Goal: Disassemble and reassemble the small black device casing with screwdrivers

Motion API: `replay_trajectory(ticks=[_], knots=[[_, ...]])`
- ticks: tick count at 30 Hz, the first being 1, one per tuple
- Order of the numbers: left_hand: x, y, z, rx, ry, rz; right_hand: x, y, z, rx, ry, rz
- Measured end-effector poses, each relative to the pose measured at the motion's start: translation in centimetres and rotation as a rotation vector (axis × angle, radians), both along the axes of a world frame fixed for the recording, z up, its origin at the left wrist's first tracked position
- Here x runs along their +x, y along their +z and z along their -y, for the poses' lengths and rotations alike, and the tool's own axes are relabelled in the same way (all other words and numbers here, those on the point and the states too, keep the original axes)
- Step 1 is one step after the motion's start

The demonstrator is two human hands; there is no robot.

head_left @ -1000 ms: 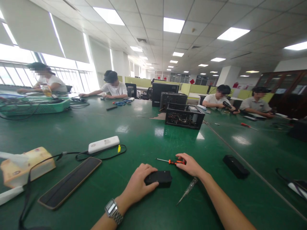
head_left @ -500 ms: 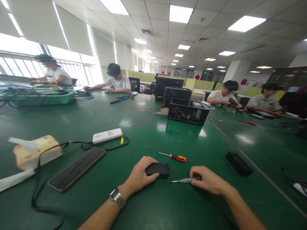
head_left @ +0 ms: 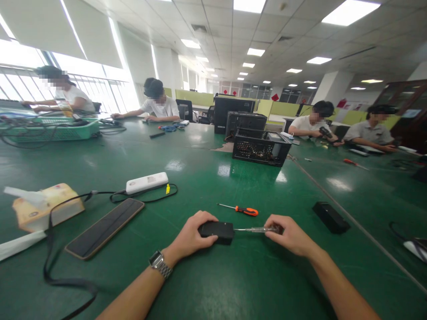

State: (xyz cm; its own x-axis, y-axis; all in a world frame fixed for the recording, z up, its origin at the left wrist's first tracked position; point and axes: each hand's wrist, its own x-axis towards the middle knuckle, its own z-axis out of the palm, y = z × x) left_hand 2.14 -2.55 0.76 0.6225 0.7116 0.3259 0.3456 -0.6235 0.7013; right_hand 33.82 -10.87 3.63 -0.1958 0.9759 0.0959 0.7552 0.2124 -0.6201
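Observation:
My left hand [head_left: 194, 233] grips a small black rectangular box [head_left: 222, 232] resting on the green tabletop, fingers over its far side and thumb along the near one. Between the thumb and fingers of my right hand [head_left: 289, 235] is a screwdriver [head_left: 255, 230] with a clear handle. It lies level, pointing left, its tip at the right end of the box; whether it sits in a screw is too small to tell. Just beyond lies an orange-and-black screwdriver [head_left: 246, 210]. Right of my right hand rests a second black box [head_left: 331, 218].
A phone [head_left: 105, 227], a tissue pack [head_left: 50, 206] and a white power strip [head_left: 147, 182] with its black cable lie on the left. Opened computer cases [head_left: 262, 146] stand farther back. A green basket [head_left: 53, 132] is far left. Several people sit around the table.
My right hand has moved the clear-handled screwdriver up and level, bringing its tip from below the box's corner to the box's right end. My left hand keeps its hold.

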Motion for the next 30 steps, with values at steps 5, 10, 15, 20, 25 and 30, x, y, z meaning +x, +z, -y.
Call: replay_trajectory(ticks=[5, 10, 15, 20, 25, 30], knots=[[-0.1, 0.0, 0.0, 0.012, 0.005, -0.012, 0.2, 0.1, 0.0, -0.003, 0.008, -0.01], [0.0, 0.2, 0.1, 0.022, 0.017, -0.014, 0.6, -0.1, -0.2, -0.032, 0.01, -0.045], [0.0, 0.2, 0.2, 0.02, 0.02, -0.02, 0.5, -0.6, -0.4, -0.029, -0.012, -0.07], [0.0, 0.4, 0.3, 0.012, 0.014, -0.024, 0.3, -0.3, -0.3, -0.031, -0.007, -0.05], [0.0, 0.5, 0.2, 0.001, 0.014, -0.034, -0.1, -0.2, -0.1, -0.009, 0.028, -0.005], [0.0, 0.5, 0.3, 0.008, -0.012, -0.018, -0.9, -0.7, -0.2, -0.042, 0.071, 0.03]])
